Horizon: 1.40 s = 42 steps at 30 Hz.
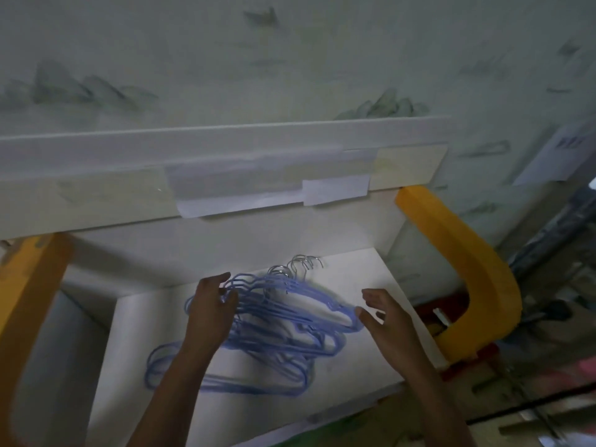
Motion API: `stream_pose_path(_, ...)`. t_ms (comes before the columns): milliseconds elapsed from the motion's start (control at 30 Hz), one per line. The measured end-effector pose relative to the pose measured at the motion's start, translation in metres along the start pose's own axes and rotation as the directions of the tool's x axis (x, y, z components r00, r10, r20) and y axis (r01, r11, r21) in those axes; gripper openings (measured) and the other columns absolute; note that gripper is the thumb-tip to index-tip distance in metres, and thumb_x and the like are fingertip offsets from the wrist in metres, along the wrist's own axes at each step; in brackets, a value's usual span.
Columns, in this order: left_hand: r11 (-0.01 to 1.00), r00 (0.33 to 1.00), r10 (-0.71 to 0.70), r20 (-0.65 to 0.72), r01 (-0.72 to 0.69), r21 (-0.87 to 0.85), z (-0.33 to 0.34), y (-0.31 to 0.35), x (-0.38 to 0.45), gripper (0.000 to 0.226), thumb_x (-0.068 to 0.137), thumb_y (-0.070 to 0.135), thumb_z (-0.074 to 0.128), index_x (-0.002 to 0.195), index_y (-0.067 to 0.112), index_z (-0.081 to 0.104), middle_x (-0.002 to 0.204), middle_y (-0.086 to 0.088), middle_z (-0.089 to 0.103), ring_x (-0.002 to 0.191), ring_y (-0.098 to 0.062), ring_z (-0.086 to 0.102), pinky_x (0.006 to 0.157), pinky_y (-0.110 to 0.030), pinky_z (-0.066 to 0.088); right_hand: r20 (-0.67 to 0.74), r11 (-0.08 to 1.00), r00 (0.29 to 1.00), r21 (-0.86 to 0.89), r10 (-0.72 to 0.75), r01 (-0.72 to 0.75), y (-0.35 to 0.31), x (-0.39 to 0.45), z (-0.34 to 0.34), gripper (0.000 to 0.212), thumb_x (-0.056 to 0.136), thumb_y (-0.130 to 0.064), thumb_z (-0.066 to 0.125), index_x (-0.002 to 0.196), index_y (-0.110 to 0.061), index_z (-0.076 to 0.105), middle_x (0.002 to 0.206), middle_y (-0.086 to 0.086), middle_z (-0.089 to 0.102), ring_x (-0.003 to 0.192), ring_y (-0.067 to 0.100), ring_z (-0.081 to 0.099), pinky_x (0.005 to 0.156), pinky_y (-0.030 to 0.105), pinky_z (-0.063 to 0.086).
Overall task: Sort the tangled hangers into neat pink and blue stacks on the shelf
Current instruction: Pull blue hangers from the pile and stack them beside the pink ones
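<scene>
Head view looks down onto a white shelf (371, 350) under a higher white board, with yellow side pieces (477, 285) left and right. On the shelf lies a heap of blue hangers (274, 324), their metal hooks (303, 266) bunched toward the back wall. No pink hangers can be made out here; a pink blur at the right edge is too unclear to name.

The left hand (209, 314) is over the left end of the heap, its fingers curled at the upper wire loops and seemingly touching them; whether it really grips a hanger the blur does not let me tell. The right hand (383, 321) is spread wide and holds nothing, its fingertips just beside the right end of the heap.

The step in hand looks like squaring up the blue stack: the hangers are together but fanned out, the lower ones skewed toward the front left. The next move probably calls for pressing in from both ends so the shoulders line up and the hooks nest.

No bin or box is in view; the shelf alone holds the hangers.
</scene>
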<state>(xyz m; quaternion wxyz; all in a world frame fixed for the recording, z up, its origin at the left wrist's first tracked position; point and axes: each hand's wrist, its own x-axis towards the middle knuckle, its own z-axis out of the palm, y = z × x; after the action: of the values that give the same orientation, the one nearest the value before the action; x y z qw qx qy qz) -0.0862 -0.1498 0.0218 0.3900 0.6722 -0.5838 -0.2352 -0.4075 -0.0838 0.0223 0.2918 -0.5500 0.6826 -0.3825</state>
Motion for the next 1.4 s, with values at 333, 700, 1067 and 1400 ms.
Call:
stream_pose_path(333,0.963,0.994,-0.068,0.091,0.041,0.267,0.026,-0.015,0.049,0.026,0.09,0.023,0.067,0.115,0.016,0.071,0.114,-0.015,0.058,0.091,-0.033,0.065,0.087,-0.038,0.05,0.036,0.999,0.999,-0.01,0.035,-0.035,0.014,0.041,0.013,0.033,0.09,-0.028,0.067,0.118,-0.036,0.053,0.121,-0.013,0.06,0.112,0.005,0.056,0.087,0.021,0.045)
stream_pose_path(700,0.986,0.98,-0.164,0.113,0.163,0.017,0.013,0.0,0.049,0.011,0.089,0.015,0.068,0.078,0.018,0.067,0.076,-0.002,0.073,0.061,-0.024,0.069,0.063,-0.039,0.059,0.007,1.0,1.0,0.014,0.02,-0.02,0.019,0.055,0.001,0.031,0.089,-0.021,0.068,0.116,-0.032,0.056,0.12,-0.011,0.062,0.111,0.006,0.058,0.093,0.029,0.049)
stream_pose_path(1067,0.755,0.925,-0.365,0.108,0.362,-0.547,-0.021,0.008,-0.008,0.011,0.095,-0.003,0.054,0.085,-0.005,0.058,0.079,-0.029,0.067,0.051,-0.026,0.067,0.049,-0.032,0.058,0.136,0.999,0.991,-0.054,0.004,0.003,0.021,0.045,-0.006,0.02,0.09,-0.022,0.067,0.11,-0.024,0.063,0.109,-0.013,0.065,0.101,0.0,0.061,0.086,0.022,0.05)
stream_pose_path(1400,0.726,0.922,-0.385,0.04,0.329,-0.604,-0.034,-0.01,-0.021,0.008,0.095,0.0,0.055,0.094,-0.006,0.059,0.085,-0.027,0.067,0.068,-0.035,0.067,0.055,-0.032,0.059,0.184,0.948,0.981,-0.318,0.062,0.0,0.037,0.043,0.014,0.006,0.088,-0.02,0.068,0.092,-0.016,0.068,0.087,-0.004,0.065,0.083,0.013,0.062,0.068,0.02,0.04)
